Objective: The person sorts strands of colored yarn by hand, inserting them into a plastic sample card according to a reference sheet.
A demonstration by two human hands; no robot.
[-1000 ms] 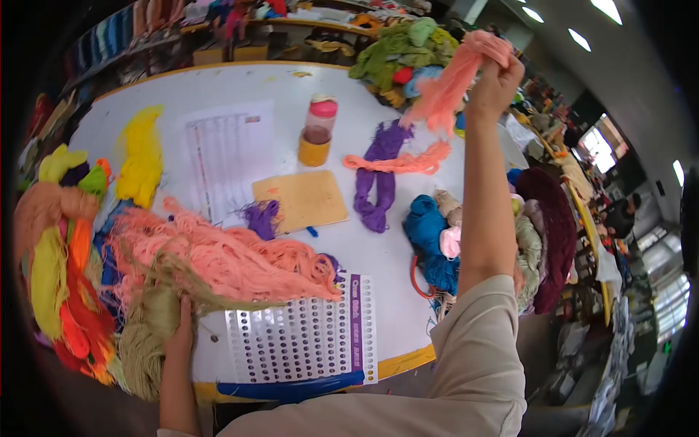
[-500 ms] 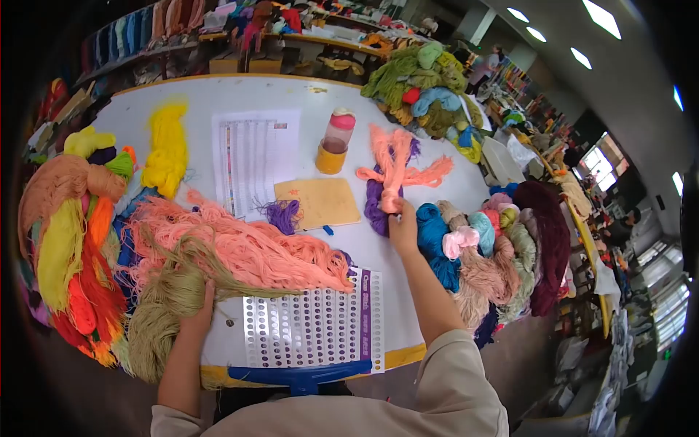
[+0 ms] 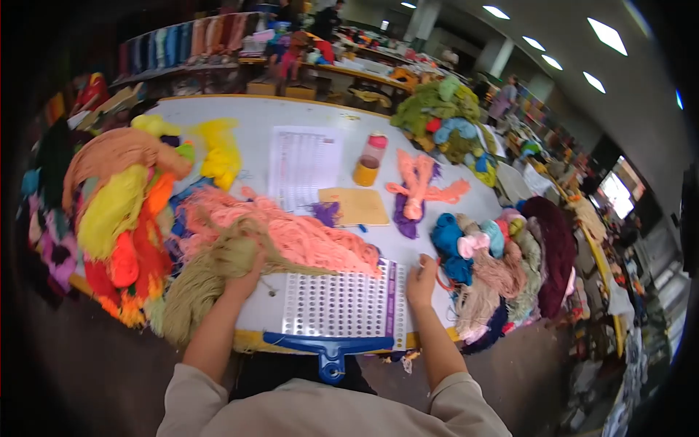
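Note:
My left hand (image 3: 247,271) is closed on an olive-green yarn skein (image 3: 200,280), whose loose strands hang toward the table's front edge. Beside it spreads a large heap of salmon-pink yarn (image 3: 291,237). My right hand (image 3: 420,280) is curled just above the table, right of a white card with rows of holes and a purple strip (image 3: 342,304). Its fingers are pressed together; whatever they hold, if anything, is too small to make out. Beyond it a tied salmon-pink bundle (image 3: 416,186) lies over purple yarn (image 3: 405,218).
Mixed skeins pile at the left (image 3: 120,197) and right (image 3: 502,262). A printed sheet (image 3: 304,164), a tan notebook (image 3: 364,207) and a pink-lidded bottle (image 3: 370,160) occupy the middle. A blue clamp-like bar (image 3: 328,344) sits at the front edge. A person (image 3: 502,98) stands far back.
My right hand has let go of the salmon-pink bundle and drawn back toward me, beside the holed card. My left hand still grips the olive skein. The whole view has shifted.

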